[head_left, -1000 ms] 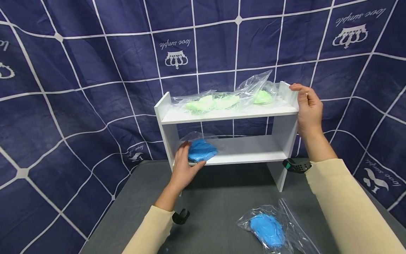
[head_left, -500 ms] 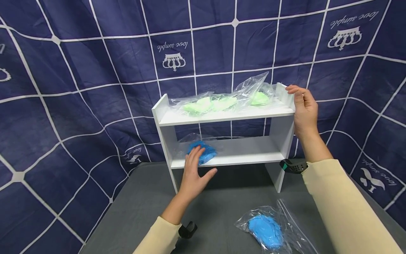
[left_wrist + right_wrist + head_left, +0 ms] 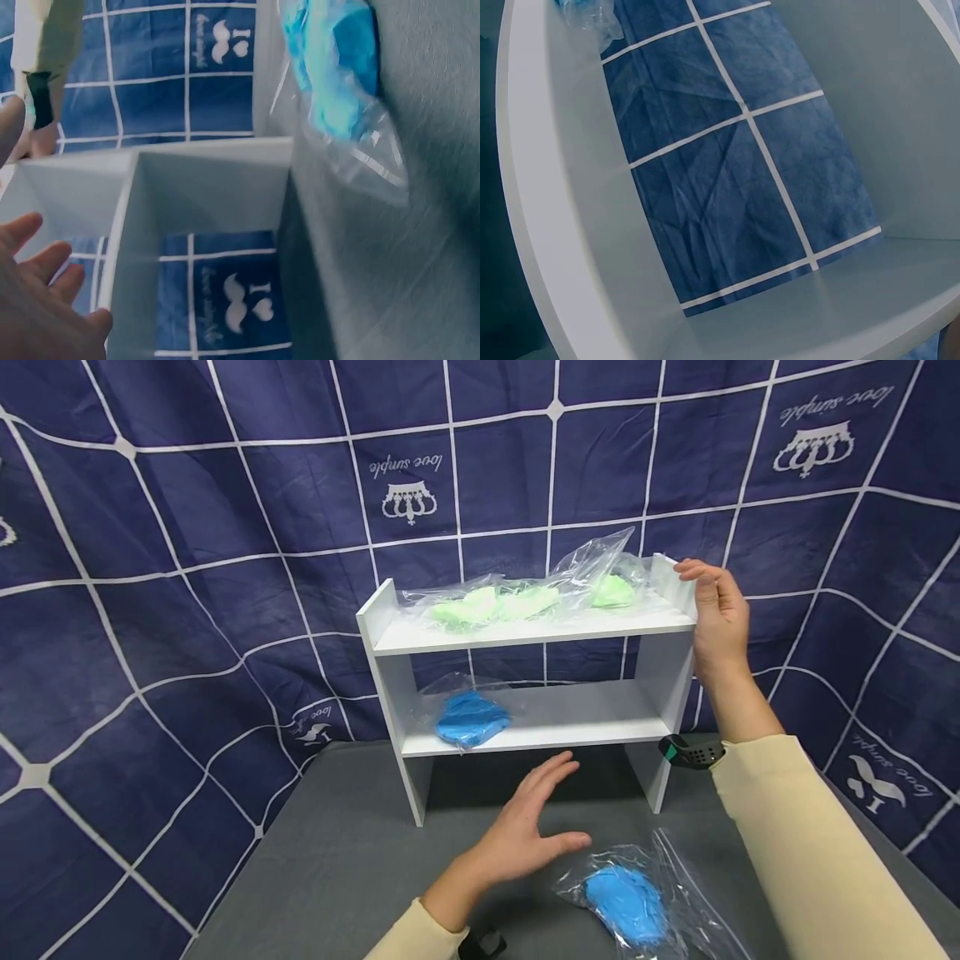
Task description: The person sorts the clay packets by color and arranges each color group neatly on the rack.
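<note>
My left hand (image 3: 517, 839) hovers over the grey table in front of the shelf, fingers spread and holding nothing; in the left wrist view its fingers (image 3: 64, 281) show at the lower left. Nearest to it is a clear plastic bag with a blue bundle (image 3: 626, 902), lying on the table. A second bagged blue bundle (image 3: 472, 718) sits at the left of the lower board of the white two-tier shelf (image 3: 585, 718). My right hand (image 3: 723, 618) grips the shelf's right side panel near the top. The blue bundles' exact kind is unclear through the plastic.
Clear bags with pale green bundles (image 3: 480, 606) lie along the shelf's top board, one bundle (image 3: 613, 592) toward its right end. A dark blue curtain (image 3: 225, 527) with white grid lines hangs behind and on both sides of the grey table (image 3: 330, 860).
My left hand has let go of the blue bundle's bag on the lower board and moved right and toward me, over the table. The right hand keeps its hold on the shelf.
</note>
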### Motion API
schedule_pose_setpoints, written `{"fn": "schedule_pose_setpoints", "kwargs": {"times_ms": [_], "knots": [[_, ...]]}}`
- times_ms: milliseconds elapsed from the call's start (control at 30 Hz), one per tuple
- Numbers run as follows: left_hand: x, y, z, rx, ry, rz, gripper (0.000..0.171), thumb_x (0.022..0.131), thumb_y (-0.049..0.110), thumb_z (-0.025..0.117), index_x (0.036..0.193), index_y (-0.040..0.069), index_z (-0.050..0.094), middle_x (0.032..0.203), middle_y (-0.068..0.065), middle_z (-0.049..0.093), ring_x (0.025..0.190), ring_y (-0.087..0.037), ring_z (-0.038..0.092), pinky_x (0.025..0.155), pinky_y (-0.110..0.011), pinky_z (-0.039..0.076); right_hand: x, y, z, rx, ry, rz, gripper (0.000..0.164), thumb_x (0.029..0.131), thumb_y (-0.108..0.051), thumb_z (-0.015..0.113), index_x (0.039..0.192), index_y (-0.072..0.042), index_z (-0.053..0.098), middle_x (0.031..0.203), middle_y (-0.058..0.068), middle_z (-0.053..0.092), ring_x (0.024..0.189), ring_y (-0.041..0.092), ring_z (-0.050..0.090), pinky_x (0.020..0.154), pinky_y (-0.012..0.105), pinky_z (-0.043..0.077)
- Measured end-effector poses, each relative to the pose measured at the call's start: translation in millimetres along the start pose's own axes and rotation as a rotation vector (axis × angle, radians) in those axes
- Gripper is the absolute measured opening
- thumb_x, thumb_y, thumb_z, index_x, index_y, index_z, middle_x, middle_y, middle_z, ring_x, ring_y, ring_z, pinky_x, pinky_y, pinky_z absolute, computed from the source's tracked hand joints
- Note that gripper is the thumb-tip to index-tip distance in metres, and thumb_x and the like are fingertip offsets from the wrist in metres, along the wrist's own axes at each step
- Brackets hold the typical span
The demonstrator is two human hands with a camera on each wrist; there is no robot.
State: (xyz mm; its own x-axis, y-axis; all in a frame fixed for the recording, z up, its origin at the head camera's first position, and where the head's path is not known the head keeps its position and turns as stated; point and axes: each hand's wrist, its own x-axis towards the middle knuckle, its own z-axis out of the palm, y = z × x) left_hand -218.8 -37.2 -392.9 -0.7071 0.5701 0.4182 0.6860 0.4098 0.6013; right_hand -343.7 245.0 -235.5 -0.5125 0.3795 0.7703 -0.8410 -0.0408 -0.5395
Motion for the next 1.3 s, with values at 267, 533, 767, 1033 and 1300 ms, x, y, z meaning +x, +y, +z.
{"fn": "schedule_pose_setpoints", "kwargs": {"times_ms": [267, 533, 767, 1033, 1300], "knots": [[-4.1, -4.1, 39.2, -0.065, -0.278, -0.057, 0.089, 0.086, 0.039, 0.076, 0.157, 0.039, 0.022, 0.168, 0.013, 0.01, 0.154, -0.024, 0.022, 0.111, -0.051, 0.041, 0, 0, -1, -0.002, -0.007, -0.003, 0.024, 0.102, -0.018, 0.049, 0.09, -0.015, 0.07, 0.11, -0.001, 0.071, 0.127, 0.021, 0.053, 0.112, 0.022, 0.034], [-5.4, -13.2, 76.4, 0.077, -0.418, -0.152, 0.098, 0.08, 0.048, 0.079, 0.158, 0.036, 0.021, 0.168, -0.001, 0.016, 0.152, -0.027, 0.028, 0.116, -0.052, 0.036, 1, 1, -1, 0.018, -0.01, -0.014, 0.025, 0.103, -0.014, 0.048, 0.092, -0.012, 0.07, 0.109, -0.001, 0.071, 0.125, 0.02, 0.054, 0.112, 0.022, 0.035], [-11.6, -21.9, 90.3, 0.218, -0.465, -0.052, 0.107, 0.075, 0.052, 0.082, 0.159, 0.035, 0.018, 0.167, 0.0, 0.022, 0.152, -0.021, 0.029, 0.115, -0.049, 0.037, 0, 1, -1, 0.002, -0.016, 0.02, 0.026, 0.103, -0.013, 0.046, 0.095, -0.008, 0.07, 0.11, -0.003, 0.07, 0.13, 0.024, 0.051, 0.113, 0.022, 0.034], [-16.2, -25.6, 94.9, 0.271, -0.484, -0.032, 0.112, 0.072, 0.052, 0.084, 0.159, 0.034, 0.016, 0.166, 0.008, 0.024, 0.152, -0.019, 0.03, 0.117, -0.053, 0.032, 1, 2, 1, 0.001, -0.011, -0.012, 0.025, 0.103, -0.016, 0.048, 0.093, -0.013, 0.07, 0.111, 0.0, 0.07, 0.127, 0.022, 0.053, 0.112, 0.023, 0.035], [-20.3, -27.3, 99.5, 0.356, -0.425, -0.019, 0.104, 0.072, 0.054, 0.084, 0.156, 0.028, 0.029, 0.157, 0.011, 0.041, 0.146, -0.013, 0.037, 0.117, -0.048, 0.033, -1, 1, 1, -0.002, -0.006, -0.02, 0.023, 0.103, -0.017, 0.049, 0.092, -0.016, 0.07, 0.11, -0.001, 0.07, 0.125, 0.02, 0.055, 0.111, 0.022, 0.035]]}}
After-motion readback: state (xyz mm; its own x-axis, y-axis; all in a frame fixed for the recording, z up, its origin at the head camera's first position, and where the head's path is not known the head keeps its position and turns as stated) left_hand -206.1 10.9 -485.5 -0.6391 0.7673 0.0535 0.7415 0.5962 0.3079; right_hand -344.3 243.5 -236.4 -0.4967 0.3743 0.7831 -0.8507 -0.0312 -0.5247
